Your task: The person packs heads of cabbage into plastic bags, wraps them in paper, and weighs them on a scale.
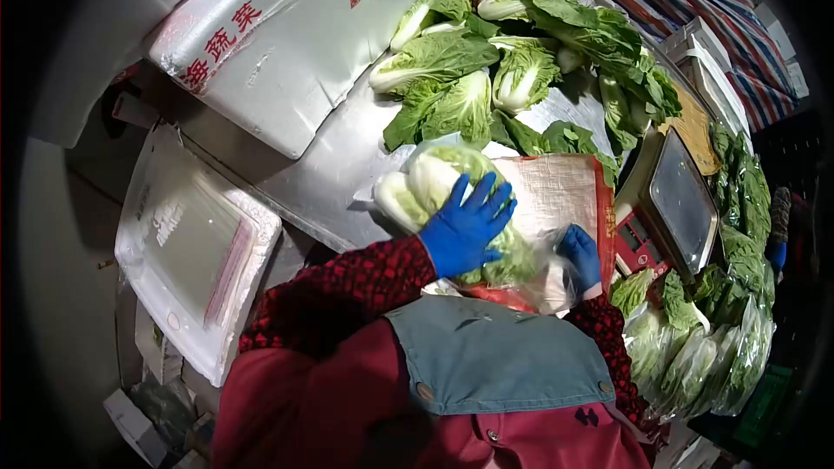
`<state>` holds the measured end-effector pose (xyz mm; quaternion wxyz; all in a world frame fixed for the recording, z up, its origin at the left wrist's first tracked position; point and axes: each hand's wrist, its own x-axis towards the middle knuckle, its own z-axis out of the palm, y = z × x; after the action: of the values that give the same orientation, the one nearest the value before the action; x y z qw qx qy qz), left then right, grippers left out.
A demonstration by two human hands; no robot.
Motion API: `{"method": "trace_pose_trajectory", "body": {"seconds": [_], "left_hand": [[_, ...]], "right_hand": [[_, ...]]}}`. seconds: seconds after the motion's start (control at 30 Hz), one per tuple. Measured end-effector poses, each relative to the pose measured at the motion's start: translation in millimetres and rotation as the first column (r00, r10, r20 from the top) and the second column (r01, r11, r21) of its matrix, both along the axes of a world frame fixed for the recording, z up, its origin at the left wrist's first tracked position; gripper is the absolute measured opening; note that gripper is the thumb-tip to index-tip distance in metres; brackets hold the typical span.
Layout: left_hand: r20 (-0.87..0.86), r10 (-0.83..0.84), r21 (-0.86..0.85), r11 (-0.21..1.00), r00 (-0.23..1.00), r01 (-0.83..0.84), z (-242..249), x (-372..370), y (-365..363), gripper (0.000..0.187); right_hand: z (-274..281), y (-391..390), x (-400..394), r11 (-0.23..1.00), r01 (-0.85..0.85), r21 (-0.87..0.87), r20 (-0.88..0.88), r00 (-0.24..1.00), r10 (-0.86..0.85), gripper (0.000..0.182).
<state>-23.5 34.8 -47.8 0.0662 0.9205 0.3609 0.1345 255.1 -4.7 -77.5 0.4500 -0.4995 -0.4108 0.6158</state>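
Several Chinese cabbages lie together in front of me, their white stems pointing left, in what looks like a clear plastic bag. My left hand, in a blue glove, rests on top of them with its fingers spread. To its right, my right hand, also gloved in blue, has its fingers curled around the bag's gathered plastic near the leafy ends. The fingertips of that hand are partly hidden. Under the bundle is a beige woven sheet with a red edge.
Loose cabbages are heaped at the back of the metal table. A big white foam box stands back left, and a foam lid with plastic bags lies at left. On the right are a scale and bagged greens.
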Motion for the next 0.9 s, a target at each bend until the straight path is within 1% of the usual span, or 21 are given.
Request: {"method": "trace_pose_trajectory", "body": {"seconds": [0.03,0.1,0.13,0.2,0.23,0.3,0.33,0.37,0.4,0.43,0.47,0.5,0.53,0.57,0.63,0.67,0.73,0.77,0.83,0.87,0.9], "left_hand": [[-0.025,0.000,0.004,1.000,1.000,0.000,0.4,3.5,12.8,0.078],[-0.049,0.006,0.033,0.999,0.999,-0.004,0.8,9.5,35.2,0.078],[-0.040,-0.006,0.041,0.999,0.999,0.008,1.2,8.6,42.0,0.080],[-0.097,0.000,0.044,0.999,0.995,0.004,4.4,4.1,47.4,0.082],[-0.103,0.002,0.048,0.999,0.995,0.003,6.9,2.2,44.3,0.084],[-0.102,-0.015,0.021,1.000,0.995,0.018,19.5,-1.0,38.2,0.091],[0.007,0.002,0.010,1.000,1.000,-0.002,18.6,-3.0,36.4,0.093],[0.038,0.046,-0.026,0.999,0.998,-0.045,22.9,-1.4,32.9,0.094],[0.062,0.089,-0.063,0.994,0.994,-0.085,27.9,0.8,28.4,0.094],[0.162,0.094,-0.018,0.996,0.982,-0.092,40.4,5.4,18.3,0.089],[0.249,0.047,0.001,0.999,0.967,-0.049,51.7,9.4,9.0,0.082],[0.334,0.000,0.023,1.000,0.942,-0.008,63.8,13.2,-0.6,0.076],[0.401,-0.018,0.078,0.997,0.916,-0.015,78.7,21.3,-14.9,0.063],[0.388,-0.044,0.067,0.998,0.920,0.020,81.7,27.1,-27.8,0.062],[0.354,-0.122,0.073,0.992,0.927,0.103,82.7,42.0,-45.6,0.060],[0.262,-0.122,0.028,0.992,0.957,0.119,81.9,50.0,-52.1,0.059],[0.119,-0.124,-0.033,0.991,0.985,0.128,71.8,62.2,-58.8,0.060],[0.116,-0.133,-0.031,0.990,0.984,0.137,62.9,66.2,-61.6,0.060],[-0.026,-0.151,-0.119,0.982,0.988,0.147,46.7,72.5,-66.2,0.063],[-0.018,-0.160,-0.084,0.984,0.987,0.158,42.9,76.4,-68.4,0.064],[-0.025,-0.157,-0.085,0.984,0.987,0.154,41.1,79.8,-71.7,0.064]], "right_hand": [[7.9,-5.6,-2.4,0.993,0.118,-0.019,-0.100,0.988,-0.120,0.019],[20.4,-7.4,0.2,0.971,0.206,-0.123,0.098,0.976,-0.195,0.019],[22.7,-11.6,2.3,0.982,0.177,-0.066,0.134,0.977,-0.167,0.023],[37.0,-25.5,6.2,0.938,0.344,0.030,0.125,0.930,-0.345,0.030],[38.4,-34.7,19.0,0.907,0.421,0.027,0.021,0.907,-0.421,0.037],[45.1,-60.8,32.5,0.840,0.517,0.163,0.060,0.845,-0.532,0.023],[47.5,-74.4,38.3,0.815,0.528,0.237,0.101,0.821,-0.562,0.020],[63.5,-88.1,29.8,0.806,0.523,0.277,0.169,0.799,-0.577,0.020],[63.5,-105.4,34.6,0.865,0.432,0.256,0.161,0.863,-0.478,0.022],[63.1,-121.1,39.0,0.912,0.335,0.238,0.147,0.915,-0.375,0.024],[67.3,-131.2,34.9,0.942,0.279,0.187,0.182,0.932,-0.313,0.026],[71.2,-138.9,31.3,0.956,0.269,0.119,0.194,0.938,-0.289,0.024],[75.0,-145.5,26.1,0.964,0.260,0.048,0.203,0.943,-0.264,0.021],[79.8,-144.7,16.8,0.939,0.343,0.004,0.260,0.907,-0.332,0.024],[67.3,-141.8,18.6,0.911,0.400,0.097,0.301,0.861,-0.410,0.040],[60.0,-135.9,19.7,0.890,0.415,0.186,0.434,0.778,-0.454,0.050],[63.8,-122.5,17.3,0.899,0.416,0.138,0.652,0.645,-0.399,0.051],[47.1,-116.0,21.0,0.905,0.410,0.111,0.647,0.662,-0.379,0.050],[32.6,-106.1,21.1,0.927,0.337,-0.163,0.405,0.880,-0.248,0.036],[19.2,-99.5,28.1,0.943,0.216,-0.253,0.375,0.920,-0.110,0.020],[9.8,-102.1,29.2,0.943,0.212,-0.255,0.369,0.923,-0.108,0.020]]}}
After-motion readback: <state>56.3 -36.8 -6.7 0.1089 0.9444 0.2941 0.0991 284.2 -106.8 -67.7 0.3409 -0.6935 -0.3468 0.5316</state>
